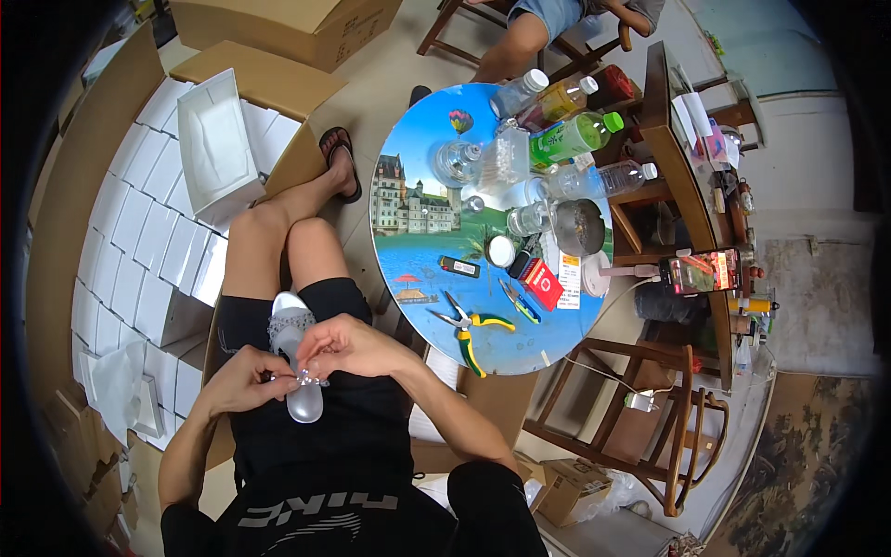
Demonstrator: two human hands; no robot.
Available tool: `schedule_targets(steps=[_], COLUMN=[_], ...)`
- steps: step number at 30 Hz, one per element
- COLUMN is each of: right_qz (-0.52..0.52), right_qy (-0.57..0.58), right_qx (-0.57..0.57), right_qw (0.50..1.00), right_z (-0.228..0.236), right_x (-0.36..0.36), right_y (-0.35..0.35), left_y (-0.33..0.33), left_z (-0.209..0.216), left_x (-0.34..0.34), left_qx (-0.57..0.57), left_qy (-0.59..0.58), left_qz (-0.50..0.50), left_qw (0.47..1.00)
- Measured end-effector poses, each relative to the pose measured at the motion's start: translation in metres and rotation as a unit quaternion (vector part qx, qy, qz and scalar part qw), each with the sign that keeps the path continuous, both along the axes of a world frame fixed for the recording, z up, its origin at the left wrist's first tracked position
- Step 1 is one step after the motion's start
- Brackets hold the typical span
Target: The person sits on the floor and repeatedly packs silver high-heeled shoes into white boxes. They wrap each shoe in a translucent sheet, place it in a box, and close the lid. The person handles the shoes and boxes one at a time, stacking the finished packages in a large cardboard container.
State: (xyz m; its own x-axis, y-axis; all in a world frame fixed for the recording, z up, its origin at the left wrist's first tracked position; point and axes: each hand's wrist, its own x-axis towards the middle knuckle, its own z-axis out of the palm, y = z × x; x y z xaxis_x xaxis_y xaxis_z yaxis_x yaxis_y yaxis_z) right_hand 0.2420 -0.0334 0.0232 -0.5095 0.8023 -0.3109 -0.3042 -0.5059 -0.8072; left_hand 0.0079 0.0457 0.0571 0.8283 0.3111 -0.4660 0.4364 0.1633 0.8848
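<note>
Pinching the jewelled strap of a silver sandal above the lap.
Left hand and right hand close narrowly on it; the sandal looks light, slick-soled, its trim fragile, safest gripped by the sole. A cardboard carton holds white boxes.

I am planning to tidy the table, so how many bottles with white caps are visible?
3: a clear bottle at the far edge of the table, a yellowish bottle to its right, and a third bottle farther right, nearer than the green-capped bottle. Others may be hidden.
</note>
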Motion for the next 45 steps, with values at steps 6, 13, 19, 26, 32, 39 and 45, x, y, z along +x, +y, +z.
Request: schedule_targets(steps=[6, 13, 19, 26, 32, 39, 45], right_qz=[0.058, 0.042, 0.086, 0.111, 0.088, 0.087, 0.109], right_qy=[-0.087, -0.07, -0.044, -0.101, -0.059, -0.055, -0.028], right_qx=[-0.02, -0.127, -0.105, -0.097, -0.119, -0.141, -0.113], right_qw=[0.994, 0.989, 0.99, 0.984, 0.987, 0.985, 0.987], right_z=[0.004, 0.009, 0.0, 0.018, 0.009, 0.005, 0.006], right_x=[-0.004, -0.001, -0.008, -0.009, -0.007, 0.003, 0.005], right_y=[0.0, 0.012, 0.015, 0.029, 0.017, 0.005, 0.003], left_y=[0.003, 0.033, 0.032, 0.035, 0.041, 0.064, 0.071], left_z=[-0.012, -0.032, -0.035, -0.032, -0.044, -0.059, -0.055], left_x=[-0.001, -0.011, -0.015, -0.007, -0.014, -0.065, -0.101], left_qx=[0.075, 0.028, -0.051, -0.074, -0.081, -0.108, -0.108], left_qy=[-0.001, -0.081, -0.067, -0.071, -0.094, -0.002, -0.007], left_qz=[-0.088, -0.134, -0.114, -0.117, -0.13, -0.116, -0.026], left_qw=[0.993, 0.987, 0.99, 0.988, 0.984, 0.987, 0.994])
